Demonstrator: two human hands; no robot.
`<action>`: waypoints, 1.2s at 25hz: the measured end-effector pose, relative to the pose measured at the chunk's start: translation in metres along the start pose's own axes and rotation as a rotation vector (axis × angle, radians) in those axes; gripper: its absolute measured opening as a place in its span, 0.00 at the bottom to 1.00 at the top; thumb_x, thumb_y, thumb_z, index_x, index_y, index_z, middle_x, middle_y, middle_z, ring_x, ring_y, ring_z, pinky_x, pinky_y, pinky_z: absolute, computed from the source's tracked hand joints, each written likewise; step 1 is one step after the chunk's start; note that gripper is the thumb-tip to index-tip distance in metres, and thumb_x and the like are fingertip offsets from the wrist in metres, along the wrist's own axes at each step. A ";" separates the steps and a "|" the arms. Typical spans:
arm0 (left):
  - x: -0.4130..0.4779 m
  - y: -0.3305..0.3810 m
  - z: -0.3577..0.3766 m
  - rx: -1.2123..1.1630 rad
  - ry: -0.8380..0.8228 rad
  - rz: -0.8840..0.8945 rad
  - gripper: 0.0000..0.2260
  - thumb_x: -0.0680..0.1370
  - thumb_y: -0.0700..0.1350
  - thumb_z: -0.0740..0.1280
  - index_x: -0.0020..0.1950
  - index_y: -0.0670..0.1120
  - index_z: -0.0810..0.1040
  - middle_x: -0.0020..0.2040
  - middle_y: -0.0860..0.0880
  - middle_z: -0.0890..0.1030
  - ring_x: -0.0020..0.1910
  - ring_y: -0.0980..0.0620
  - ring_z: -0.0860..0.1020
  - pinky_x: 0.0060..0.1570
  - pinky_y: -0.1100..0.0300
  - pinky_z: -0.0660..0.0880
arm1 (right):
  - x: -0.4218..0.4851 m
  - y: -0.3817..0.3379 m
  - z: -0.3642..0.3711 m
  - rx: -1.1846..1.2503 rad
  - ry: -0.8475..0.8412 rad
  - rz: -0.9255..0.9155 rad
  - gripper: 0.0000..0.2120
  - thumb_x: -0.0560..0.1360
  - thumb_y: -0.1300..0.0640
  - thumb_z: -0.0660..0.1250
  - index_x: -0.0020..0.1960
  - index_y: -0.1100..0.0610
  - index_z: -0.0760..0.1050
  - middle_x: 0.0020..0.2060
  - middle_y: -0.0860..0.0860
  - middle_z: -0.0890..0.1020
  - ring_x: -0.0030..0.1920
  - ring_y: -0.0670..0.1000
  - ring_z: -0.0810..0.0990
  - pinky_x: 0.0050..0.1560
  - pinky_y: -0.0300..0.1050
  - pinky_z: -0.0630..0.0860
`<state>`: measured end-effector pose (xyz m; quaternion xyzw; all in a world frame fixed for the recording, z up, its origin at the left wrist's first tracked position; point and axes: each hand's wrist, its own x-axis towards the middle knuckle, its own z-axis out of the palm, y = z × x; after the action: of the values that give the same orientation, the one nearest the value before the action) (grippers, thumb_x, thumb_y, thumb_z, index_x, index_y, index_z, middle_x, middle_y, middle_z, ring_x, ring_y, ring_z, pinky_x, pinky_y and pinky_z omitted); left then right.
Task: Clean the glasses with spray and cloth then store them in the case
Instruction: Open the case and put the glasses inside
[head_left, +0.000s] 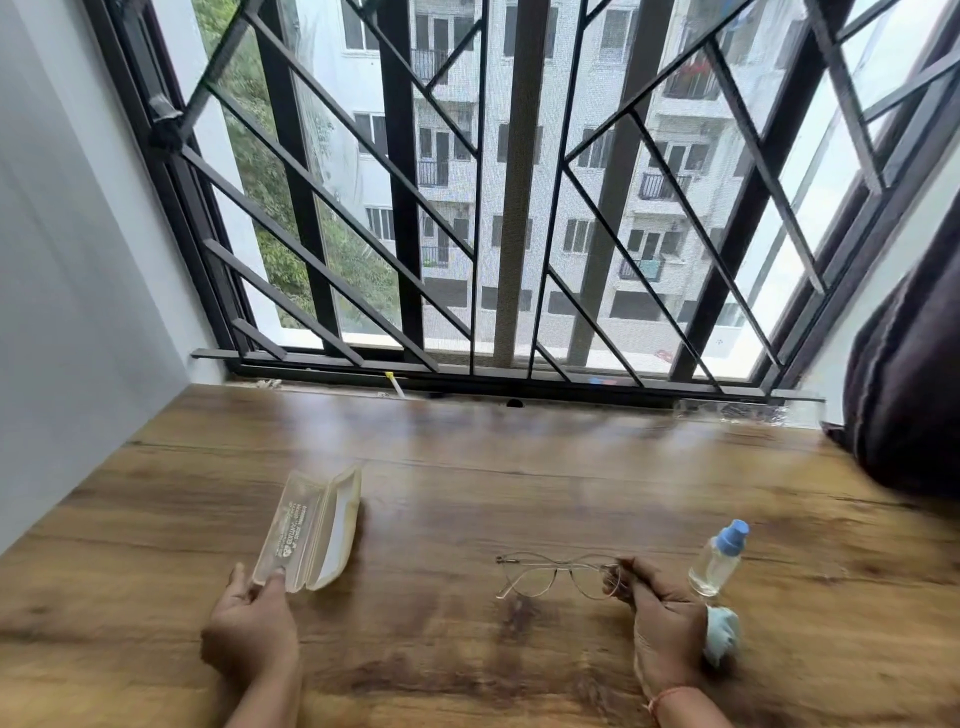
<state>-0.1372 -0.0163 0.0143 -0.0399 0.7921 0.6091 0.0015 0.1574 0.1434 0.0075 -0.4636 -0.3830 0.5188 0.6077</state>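
Glasses (558, 574) lie on table (467, 467) betw. both hands; R hand (662, 618) pinches the rim at its side w/ fingertips. L hand (254, 623) grips near end of case (309, 530), lid open, glasses not in it. Spray (719, 558) stands just right of R hand; cloth (722, 636) bunched at its outer edge, neither held. Cleaning status: cannot tell. Prob. left: glasses into case, shut lid.

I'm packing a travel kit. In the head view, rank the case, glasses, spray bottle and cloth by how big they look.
1. case, lying open: largest.
2. glasses: next widest.
3. spray bottle.
4. cloth: looks smallest, but the right hand hides part of it, so its rank against the bottle is unsure.
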 end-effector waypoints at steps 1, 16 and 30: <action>0.001 -0.001 0.001 -0.015 0.001 -0.011 0.18 0.71 0.39 0.71 0.61 0.38 0.77 0.56 0.36 0.80 0.54 0.37 0.78 0.59 0.53 0.69 | 0.000 -0.001 0.000 0.005 0.001 -0.001 0.29 0.68 0.79 0.63 0.31 0.45 0.83 0.23 0.45 0.81 0.24 0.43 0.79 0.30 0.30 0.77; 0.014 -0.024 0.016 -0.253 -0.059 -0.006 0.17 0.69 0.46 0.74 0.57 0.49 0.80 0.47 0.47 0.84 0.29 0.75 0.73 0.37 0.77 0.71 | 0.004 0.002 -0.001 -0.003 -0.043 0.043 0.26 0.68 0.79 0.63 0.29 0.49 0.83 0.22 0.49 0.81 0.24 0.45 0.80 0.30 0.33 0.78; -0.032 0.006 0.054 -0.243 -0.655 0.295 0.17 0.69 0.30 0.70 0.52 0.48 0.81 0.46 0.52 0.83 0.45 0.63 0.79 0.51 0.64 0.75 | -0.014 -0.015 0.030 0.091 -0.155 0.118 0.27 0.68 0.82 0.58 0.25 0.56 0.82 0.22 0.52 0.80 0.22 0.48 0.79 0.24 0.35 0.76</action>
<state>-0.1084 0.0394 0.0082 0.2717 0.6689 0.6727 0.1620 0.1311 0.1345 0.0302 -0.4157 -0.3771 0.6048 0.5650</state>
